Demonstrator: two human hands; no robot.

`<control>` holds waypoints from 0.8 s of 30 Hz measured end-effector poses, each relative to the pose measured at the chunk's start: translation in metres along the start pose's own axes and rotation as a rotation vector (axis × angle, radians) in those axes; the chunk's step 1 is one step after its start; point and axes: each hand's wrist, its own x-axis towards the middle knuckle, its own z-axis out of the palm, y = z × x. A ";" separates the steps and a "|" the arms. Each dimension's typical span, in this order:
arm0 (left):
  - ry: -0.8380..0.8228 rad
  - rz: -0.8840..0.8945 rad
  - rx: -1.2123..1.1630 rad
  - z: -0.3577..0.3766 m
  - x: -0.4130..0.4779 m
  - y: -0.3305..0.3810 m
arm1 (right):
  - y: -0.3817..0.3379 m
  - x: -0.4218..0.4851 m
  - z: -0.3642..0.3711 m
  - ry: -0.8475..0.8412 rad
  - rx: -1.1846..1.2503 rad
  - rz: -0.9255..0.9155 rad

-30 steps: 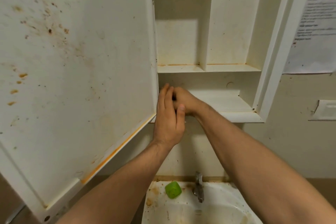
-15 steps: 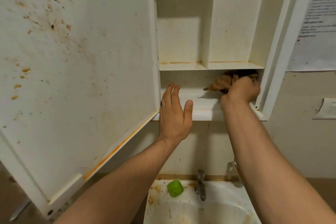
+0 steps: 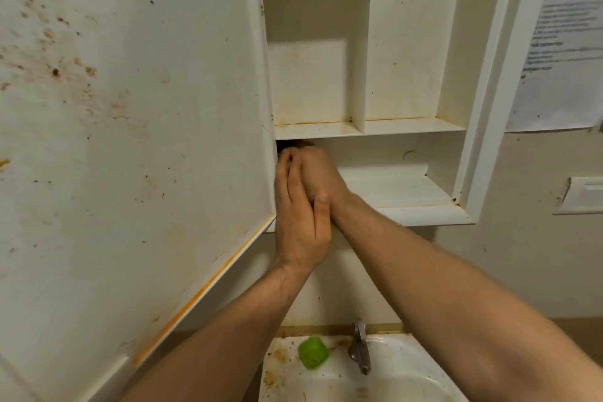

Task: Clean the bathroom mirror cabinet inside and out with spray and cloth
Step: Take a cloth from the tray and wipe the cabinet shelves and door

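Off-white plastic, speckled with rust-brown stains, fills the head view. The mirror cabinet (image 3: 401, 42) hangs on the wall above the sink (image 3: 408, 382). Its door (image 3: 130, 108) is swung open to the left and cut off by the left and top edges, so only its inner face shows.

The right hand (image 3: 321, 173) reaches into the left end of the lowest compartment, under the middle shelf (image 3: 408, 126). Its fingers are hidden behind the left hand (image 3: 298, 225) and the door's edge, so I cannot tell whether they grip anything. A dark sliver (image 3: 295, 142) shows just above the knuckles, too small to say if it is the cloth.

The left hand lies flat, fingers straight and together against the back of the right hand, with its thumb across the right wrist. It holds nothing.

Below, a green lump (image 3: 313, 357) sits on the sink's stained rim beside the tap (image 3: 359, 349). A printed sheet (image 3: 561, 42) at right is too blurred to read.
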 end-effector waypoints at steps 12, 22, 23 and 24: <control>-0.096 -0.016 0.225 0.003 -0.008 -0.002 | 0.059 -0.049 -0.097 -0.053 -0.938 0.012; -0.115 -0.001 0.328 0.009 -0.008 -0.003 | 0.080 -0.054 -0.102 -0.210 -1.057 0.401; -0.108 -0.006 0.314 0.008 -0.008 -0.005 | 0.081 -0.057 -0.100 -0.178 -0.949 0.457; -0.105 -0.009 0.311 0.008 -0.008 -0.005 | 0.082 -0.057 -0.101 -0.134 -0.857 0.485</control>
